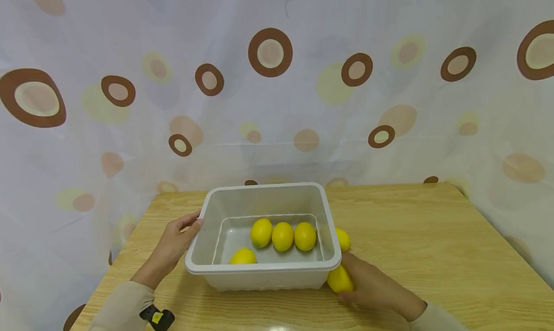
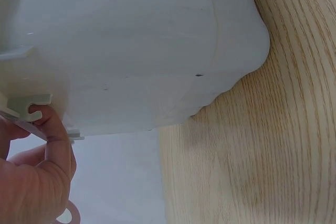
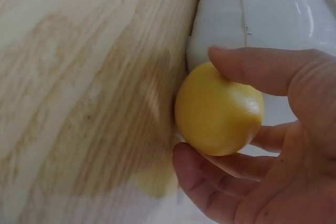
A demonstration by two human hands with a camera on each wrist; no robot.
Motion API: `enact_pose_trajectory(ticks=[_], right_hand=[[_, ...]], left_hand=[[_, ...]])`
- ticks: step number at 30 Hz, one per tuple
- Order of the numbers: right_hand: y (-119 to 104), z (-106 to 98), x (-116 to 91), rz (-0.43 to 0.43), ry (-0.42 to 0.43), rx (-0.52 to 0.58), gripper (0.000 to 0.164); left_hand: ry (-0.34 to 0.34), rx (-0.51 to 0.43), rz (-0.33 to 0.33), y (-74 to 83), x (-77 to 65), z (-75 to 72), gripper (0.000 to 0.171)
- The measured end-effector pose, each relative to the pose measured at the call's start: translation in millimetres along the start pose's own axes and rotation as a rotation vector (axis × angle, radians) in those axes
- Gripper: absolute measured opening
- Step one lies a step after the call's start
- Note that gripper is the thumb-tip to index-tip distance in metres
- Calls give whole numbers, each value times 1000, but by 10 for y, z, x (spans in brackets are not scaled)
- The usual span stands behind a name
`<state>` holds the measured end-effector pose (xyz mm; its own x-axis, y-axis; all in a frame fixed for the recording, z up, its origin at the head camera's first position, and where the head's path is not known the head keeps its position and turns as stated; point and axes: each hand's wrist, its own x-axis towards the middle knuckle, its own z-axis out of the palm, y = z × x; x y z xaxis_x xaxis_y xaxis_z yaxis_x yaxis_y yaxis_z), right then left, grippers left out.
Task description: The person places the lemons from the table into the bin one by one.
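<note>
A white plastic bin (image 1: 264, 268) stands on the wooden table with several yellow lemons inside; three lie in a row, including the middle lemon (image 1: 283, 236), and one lemon (image 1: 243, 257) is partly hidden by the near rim. My left hand (image 1: 175, 239) grips the bin's left rim; in the left wrist view its fingers (image 2: 52, 135) curl under the rim by a small tab. Beside the bin's right wall, my right hand (image 1: 372, 285) holds a lemon (image 3: 218, 111) between thumb and fingers, low by the table. Just behind that hand sits another lemon (image 1: 343, 239), partly hidden by the bin.
The wooden table (image 1: 411, 230) extends to the right of the bin. A pale curtain (image 1: 233, 119) with brown and yellow circles hangs behind it and down the left side. A black band (image 1: 157, 316) is around the left wrist.
</note>
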<state>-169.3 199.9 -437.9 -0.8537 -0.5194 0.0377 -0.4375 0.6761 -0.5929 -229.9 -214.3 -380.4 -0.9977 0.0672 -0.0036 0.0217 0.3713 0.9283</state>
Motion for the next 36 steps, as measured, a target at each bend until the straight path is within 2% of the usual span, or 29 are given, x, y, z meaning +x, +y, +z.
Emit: enact_pose_trajectory(ticks=[6, 18, 24, 29, 36], right_hand=[[18, 28, 7, 21, 3, 6, 80], [29, 41, 0, 7, 20, 15, 80], [24, 24, -29, 55, 21, 0, 79], [59, -6, -112, 71, 53, -22, 75], [83, -152, -249, 171, 88, -41, 71]], left_hand=[[-1, 6, 3, 9, -4, -3, 53], [6, -7, -14, 20, -11, 4, 51], [-4, -8, -6, 5, -8, 1, 52], [-8, -5, -3, 4, -5, 4, 52], [-2, -20, -8, 27, -8, 0, 51]])
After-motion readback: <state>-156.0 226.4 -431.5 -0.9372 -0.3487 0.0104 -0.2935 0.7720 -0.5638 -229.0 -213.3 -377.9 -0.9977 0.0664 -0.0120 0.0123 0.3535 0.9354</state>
